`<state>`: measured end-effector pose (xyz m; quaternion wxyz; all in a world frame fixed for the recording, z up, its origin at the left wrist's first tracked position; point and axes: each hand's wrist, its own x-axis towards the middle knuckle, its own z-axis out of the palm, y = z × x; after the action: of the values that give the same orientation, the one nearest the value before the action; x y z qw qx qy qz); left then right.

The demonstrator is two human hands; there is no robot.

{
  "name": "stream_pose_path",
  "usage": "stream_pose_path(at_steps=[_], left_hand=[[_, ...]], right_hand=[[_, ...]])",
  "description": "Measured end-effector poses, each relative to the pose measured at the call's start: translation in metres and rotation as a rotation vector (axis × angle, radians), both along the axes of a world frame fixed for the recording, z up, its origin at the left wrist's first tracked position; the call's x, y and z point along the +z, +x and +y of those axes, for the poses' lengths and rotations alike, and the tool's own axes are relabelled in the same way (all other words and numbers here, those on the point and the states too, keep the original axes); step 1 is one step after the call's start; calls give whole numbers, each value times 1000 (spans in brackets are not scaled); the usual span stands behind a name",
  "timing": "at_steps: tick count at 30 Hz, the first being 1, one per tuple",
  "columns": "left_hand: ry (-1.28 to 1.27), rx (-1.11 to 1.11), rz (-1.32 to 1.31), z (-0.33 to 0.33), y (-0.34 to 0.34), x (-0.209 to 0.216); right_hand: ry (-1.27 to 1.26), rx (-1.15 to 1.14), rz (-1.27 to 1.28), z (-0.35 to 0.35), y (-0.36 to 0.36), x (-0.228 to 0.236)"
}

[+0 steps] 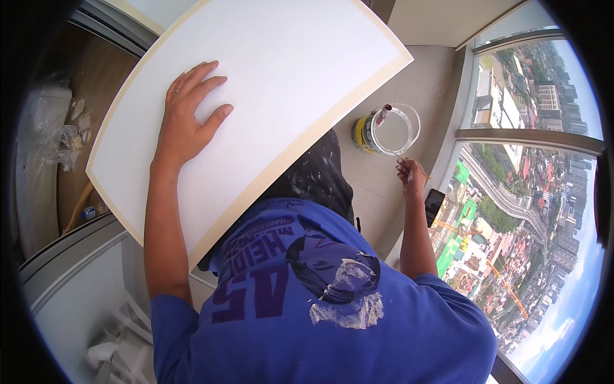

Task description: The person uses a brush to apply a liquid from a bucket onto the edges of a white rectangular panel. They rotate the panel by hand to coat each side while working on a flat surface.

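My left hand [188, 118] lies on a large white panel [288, 70] with beige edges, its fingers spread and holding nothing. The panel slants across the view above my lap. Low on the right, my right hand [410, 175] is closed on a thin wooden handle [428, 176], beside the rim of a paint bucket [366, 134]. The handle's other end reaches toward the bucket, too small to make out. Pale paint [393, 131] shows inside the bucket, and a dark reddish tool [384, 114] leans at its rim. White smears mark my right fingers.
Tall windows [505, 134] run along the right, with a black phone [435, 203] by the sill. The bucket stands on a grey floor [384, 198]. At left are an opening with plastic-wrapped things [57, 121] and white plastic pieces [121, 339].
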<state>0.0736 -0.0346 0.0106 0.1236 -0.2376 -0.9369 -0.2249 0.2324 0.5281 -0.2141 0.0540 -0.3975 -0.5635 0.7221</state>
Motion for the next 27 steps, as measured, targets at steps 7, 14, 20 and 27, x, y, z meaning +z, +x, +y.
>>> stream_pose_path(at_steps=[7,14,20,27], left_hand=[[0,-16,41,1,-1,-4],[4,-5,54,0,-1,-7],[1,1,64,1,-2,-9],[19,-1,58,1,-2,-8]], right_hand=[[-108,-28,193,-28,-8,37],[-66,208,475,-120,-39,142],[179,437,584,-176,-22,189],[578,638,628,-211,-17,210]])
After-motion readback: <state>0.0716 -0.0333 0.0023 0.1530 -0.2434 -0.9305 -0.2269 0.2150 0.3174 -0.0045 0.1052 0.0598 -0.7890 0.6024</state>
